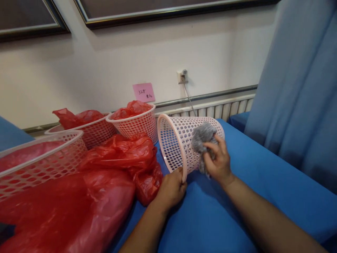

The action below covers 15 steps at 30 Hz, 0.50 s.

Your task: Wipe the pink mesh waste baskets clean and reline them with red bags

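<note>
A pale pink perforated plastic wastebasket [188, 133] lies on its side on a blue-covered table [263, 189], its mouth facing left. My left hand [172, 186] is closed around the lower part of its rim. Pressed against the basket's outer side is a grey cloth [202, 135], gripped in my right hand [219, 160]. Part of the cloth hangs below my right fingers. Just left of the basket, crumpled red plastic bags [126, 154] lie close to my left hand.
Several similar baskets with red bags inside stand at the left, including one basket [143, 123] by the wall. A large red bag [65, 211] fills the near left. Behind are a radiator [221, 109], a plugged-in socket [182, 76] and a pink note [144, 92]. A blue curtain [295, 91] hangs right.
</note>
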### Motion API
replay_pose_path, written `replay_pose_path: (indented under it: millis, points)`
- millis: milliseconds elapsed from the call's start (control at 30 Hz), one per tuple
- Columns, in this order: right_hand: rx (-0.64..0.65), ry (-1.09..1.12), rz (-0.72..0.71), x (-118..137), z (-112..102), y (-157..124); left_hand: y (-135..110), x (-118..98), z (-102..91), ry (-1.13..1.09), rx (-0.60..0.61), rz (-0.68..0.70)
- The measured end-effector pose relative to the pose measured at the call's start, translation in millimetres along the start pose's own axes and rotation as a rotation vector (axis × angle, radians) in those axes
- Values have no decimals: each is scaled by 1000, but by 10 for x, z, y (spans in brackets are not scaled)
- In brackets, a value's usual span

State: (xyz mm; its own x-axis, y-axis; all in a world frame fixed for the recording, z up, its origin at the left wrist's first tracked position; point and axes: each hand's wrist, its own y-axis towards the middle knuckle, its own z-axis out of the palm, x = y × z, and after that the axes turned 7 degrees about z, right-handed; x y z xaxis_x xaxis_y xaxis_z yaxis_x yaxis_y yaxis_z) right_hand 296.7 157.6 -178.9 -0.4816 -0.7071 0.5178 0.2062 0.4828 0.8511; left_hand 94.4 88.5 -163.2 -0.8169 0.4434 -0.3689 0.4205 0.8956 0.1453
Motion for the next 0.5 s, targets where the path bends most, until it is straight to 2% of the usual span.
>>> replay_pose_path:
  millis: [100,167,233,267,333,500]
  points:
    - [-166,-95,389,-570,3,200,0,-2,2,18,11,-14]
    - [-225,-111,666,-845,-19,295,-4,1,10,23,23,-5]
    - [-247,-95,767,-921,-33,332,-6,8,20,23,31,9]
    - [-246,-76,733,-872,-32,326,-6,13,26,21,32,16]
    - [-206,-26,549,-620,-25,269,-2,21,42,13,36,29]
    - [85,121,31,295,-79,-31,6,45,103,19,56,22]
